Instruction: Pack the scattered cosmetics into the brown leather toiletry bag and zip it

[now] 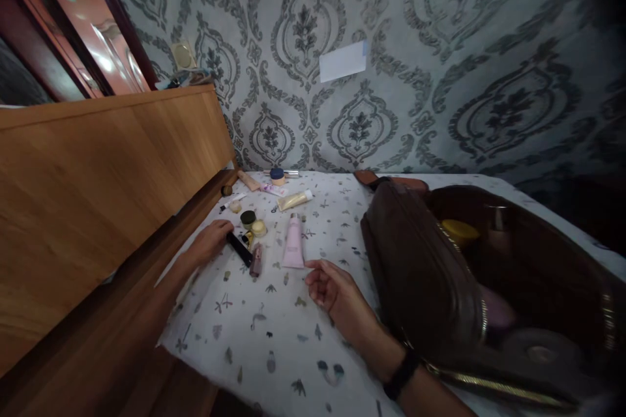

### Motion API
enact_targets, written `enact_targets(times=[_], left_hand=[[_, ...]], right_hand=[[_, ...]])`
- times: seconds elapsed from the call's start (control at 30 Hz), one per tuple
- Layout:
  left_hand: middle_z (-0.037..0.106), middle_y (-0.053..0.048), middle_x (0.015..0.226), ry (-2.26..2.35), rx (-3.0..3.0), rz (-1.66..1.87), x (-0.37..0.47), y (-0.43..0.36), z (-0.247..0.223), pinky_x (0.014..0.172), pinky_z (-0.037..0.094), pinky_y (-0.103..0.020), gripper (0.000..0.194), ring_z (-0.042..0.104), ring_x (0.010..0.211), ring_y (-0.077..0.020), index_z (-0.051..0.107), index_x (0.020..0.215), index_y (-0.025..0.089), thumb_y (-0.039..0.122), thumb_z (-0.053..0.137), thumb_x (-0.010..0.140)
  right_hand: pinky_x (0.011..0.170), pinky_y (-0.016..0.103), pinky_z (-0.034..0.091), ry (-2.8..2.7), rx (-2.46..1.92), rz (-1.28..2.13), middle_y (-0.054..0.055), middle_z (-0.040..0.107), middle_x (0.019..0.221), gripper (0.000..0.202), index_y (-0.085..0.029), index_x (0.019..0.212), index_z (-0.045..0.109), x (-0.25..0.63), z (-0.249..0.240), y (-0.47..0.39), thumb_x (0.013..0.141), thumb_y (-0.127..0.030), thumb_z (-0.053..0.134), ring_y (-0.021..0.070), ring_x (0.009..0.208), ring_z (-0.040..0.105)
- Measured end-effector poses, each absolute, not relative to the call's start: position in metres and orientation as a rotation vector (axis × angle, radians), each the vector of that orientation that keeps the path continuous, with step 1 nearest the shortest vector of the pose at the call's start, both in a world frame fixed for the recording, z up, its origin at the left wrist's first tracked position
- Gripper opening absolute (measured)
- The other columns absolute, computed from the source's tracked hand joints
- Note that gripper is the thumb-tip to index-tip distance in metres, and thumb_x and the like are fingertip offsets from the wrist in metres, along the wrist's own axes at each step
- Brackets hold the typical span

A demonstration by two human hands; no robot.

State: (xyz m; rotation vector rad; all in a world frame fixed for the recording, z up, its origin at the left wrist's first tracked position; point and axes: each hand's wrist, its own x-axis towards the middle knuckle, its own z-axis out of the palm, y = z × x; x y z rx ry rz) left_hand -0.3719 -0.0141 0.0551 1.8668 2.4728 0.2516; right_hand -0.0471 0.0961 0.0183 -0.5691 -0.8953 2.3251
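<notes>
My left hand (211,242) is at the left side of the cloth, its fingers closed at the upper end of a slim black tube (239,249). The tube's lower end meets a small mauve lip gloss tube (256,260). My right hand (333,293), with a black band at the wrist, holds nothing; its index finger is stretched out and the others are loosely curled. Its fingertip is close to the bottom of a pink squeeze tube (293,242). Beyond the black tube are a dark-lidded jar (248,218) and a small cream-yellow jar (258,228).
A large open brown bag (415,254) fills the right side, with a yellow item (460,232) inside. Farther back lie a gold tube (294,200), a navy-lidded jar (277,176) and a beige tube (249,180). A wooden panel (122,169) borders the left; a patterned wall rises behind.
</notes>
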Motion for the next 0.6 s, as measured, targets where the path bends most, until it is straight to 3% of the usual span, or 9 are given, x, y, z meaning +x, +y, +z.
enact_targets(times=[0.13, 0.23, 0.37, 0.6], left_hand=[[0.068, -0.002, 0.09, 2.379, 1.812, 0.22, -0.373, -0.034, 0.078, 0.08, 0.049, -0.029, 0.012, 0.062, 0.087, -0.02, 0.062, 0.089, 0.023, 0.025, 0.053, 0.082], [0.063, 0.001, 0.073, 2.257, 1.688, 0.379, -0.369, -0.049, 0.092, 0.063, 0.045, -0.024, 0.019, 0.057, 0.07, -0.0165, 0.065, 0.081, 0.021, 0.039, 0.059, 0.08], [0.058, 0.002, 0.064, 2.115, 1.442, 0.791, -0.353, -0.058, 0.104, 0.051, 0.037, -0.021, 0.034, 0.05, 0.058, -0.0127, 0.07, 0.086, 0.02, 0.052, 0.064, 0.077], [0.056, 0.003, 0.059, 2.063, 1.382, 1.144, -0.301, -0.037, 0.11, 0.047, 0.033, -0.021, 0.035, 0.043, 0.051, -0.0103, 0.069, 0.095, 0.018, 0.049, 0.067, 0.077]], right_hand=[[0.052, 0.025, 0.037, -0.911, -0.553, 2.34, 0.002, 0.066, 0.064, 0.044, -0.015, 0.083, 0.073, -0.047, 0.017, 0.097, 0.062, -0.052, 0.085, 0.0119, 0.052, 0.054], [0.052, 0.025, 0.038, -0.923, -0.544, 2.336, 0.002, 0.066, 0.065, 0.043, -0.015, 0.082, 0.073, -0.048, 0.014, 0.097, 0.062, -0.051, 0.086, 0.0114, 0.052, 0.054], [0.053, 0.025, 0.039, -0.954, -0.522, 2.315, 0.001, 0.066, 0.065, 0.045, -0.015, 0.084, 0.072, -0.049, 0.012, 0.096, 0.063, -0.053, 0.086, 0.0106, 0.052, 0.054], [0.049, 0.023, 0.034, -1.04, -0.528, 2.253, 0.001, 0.067, 0.073, 0.051, -0.015, 0.092, 0.072, -0.05, 0.01, 0.091, 0.064, -0.055, 0.085, 0.0104, 0.053, 0.058]])
